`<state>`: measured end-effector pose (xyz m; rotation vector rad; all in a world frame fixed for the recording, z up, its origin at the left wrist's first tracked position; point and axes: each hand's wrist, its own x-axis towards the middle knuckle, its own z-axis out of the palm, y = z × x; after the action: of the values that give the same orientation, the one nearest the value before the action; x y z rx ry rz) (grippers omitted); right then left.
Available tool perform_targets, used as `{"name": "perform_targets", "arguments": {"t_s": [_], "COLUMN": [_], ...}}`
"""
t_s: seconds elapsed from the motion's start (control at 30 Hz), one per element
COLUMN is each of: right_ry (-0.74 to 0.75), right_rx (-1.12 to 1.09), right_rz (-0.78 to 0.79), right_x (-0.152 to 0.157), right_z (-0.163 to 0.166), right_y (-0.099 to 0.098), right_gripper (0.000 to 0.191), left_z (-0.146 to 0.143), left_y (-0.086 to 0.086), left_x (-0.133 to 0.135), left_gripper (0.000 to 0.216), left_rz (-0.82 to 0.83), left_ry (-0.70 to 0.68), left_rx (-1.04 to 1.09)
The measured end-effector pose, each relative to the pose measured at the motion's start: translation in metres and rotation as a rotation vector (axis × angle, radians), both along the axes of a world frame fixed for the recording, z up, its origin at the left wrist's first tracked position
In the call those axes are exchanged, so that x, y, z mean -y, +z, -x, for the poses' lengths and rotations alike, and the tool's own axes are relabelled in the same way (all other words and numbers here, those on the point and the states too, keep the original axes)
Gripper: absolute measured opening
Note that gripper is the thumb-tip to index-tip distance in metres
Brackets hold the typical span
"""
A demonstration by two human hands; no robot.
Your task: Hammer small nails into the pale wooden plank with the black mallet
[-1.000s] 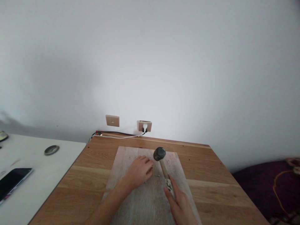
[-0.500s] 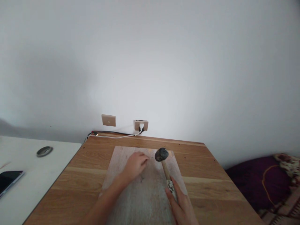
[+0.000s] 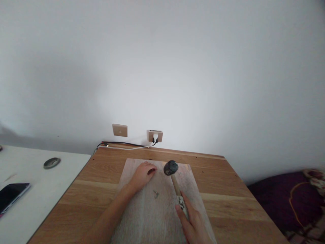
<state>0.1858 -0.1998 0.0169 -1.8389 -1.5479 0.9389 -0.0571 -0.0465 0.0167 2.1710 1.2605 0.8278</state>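
Note:
My right hand [image 3: 191,220] is wrapped around the light handle of a rubber mallet [image 3: 171,168], whose dark head is held up over the board. To its left, my left hand [image 3: 142,176] rests near the far end of the pale wooden board [image 3: 149,223], thumb and fingers brought together in a pinch. Whatever is between those fingertips is too small to make out. A few small metal pieces, perhaps nails or screws, [image 3: 155,194] lie on the board just nearer than the left hand.
The board lies on a brown wooden table [image 3: 236,203] against a white wall. Cables [image 3: 127,147] run along the back edge to a wall socket [image 3: 155,136]. On a white table at left are a phone [image 3: 12,196] and a roll of tape [image 3: 52,163]. Purple fabric [image 3: 276,196] is at right.
The mallet head has moved a little left, towards my left hand. My left hand has shifted slightly left, and the small metal pieces on the board show more clearly.

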Motion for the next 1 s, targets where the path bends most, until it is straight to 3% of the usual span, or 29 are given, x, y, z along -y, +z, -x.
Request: {"name": "perform_targets", "arguments": {"t_s": [0.17, 0.33, 0.5, 0.63, 0.77, 1.0], "right_ry": [0.033, 0.09, 0.139, 0.116, 0.134, 0.186], "right_rx": [-0.011, -0.015, 0.011, 0.038, 0.069, 0.021], "right_rz": [0.035, -0.05, -0.06, -0.097, -0.048, 0.013], "right_x": [-0.004, -0.012, -0.016, -0.016, -0.019, -0.023], "right_z": [0.006, 0.022, 0.032, 0.035, 0.033, 0.024], "right_y": [-0.011, -0.008, -0.007, -0.01, -0.004, -0.004], "right_gripper": [0.072, 0.069, 0.067, 0.067, 0.07, 0.068], "left_z": [0.0, -0.002, 0.0, 0.015, 0.036, 0.034], "left_y": [0.0, -0.004, -0.009, -0.001, 0.014, 0.022], "left_x": [-0.001, -0.003, -0.004, 0.005, 0.022, 0.043], "left_gripper": [0.019, 0.041, 0.053, 0.043, 0.038, 0.014], "left_rz": [0.037, 0.144, 0.114, 0.097, 0.002, -0.425], "left_ry": [0.043, 0.05, 0.087, 0.093, -0.072, -0.354], "left_rx": [0.011, 0.107, 0.145, 0.125, -0.113, -0.561]}}
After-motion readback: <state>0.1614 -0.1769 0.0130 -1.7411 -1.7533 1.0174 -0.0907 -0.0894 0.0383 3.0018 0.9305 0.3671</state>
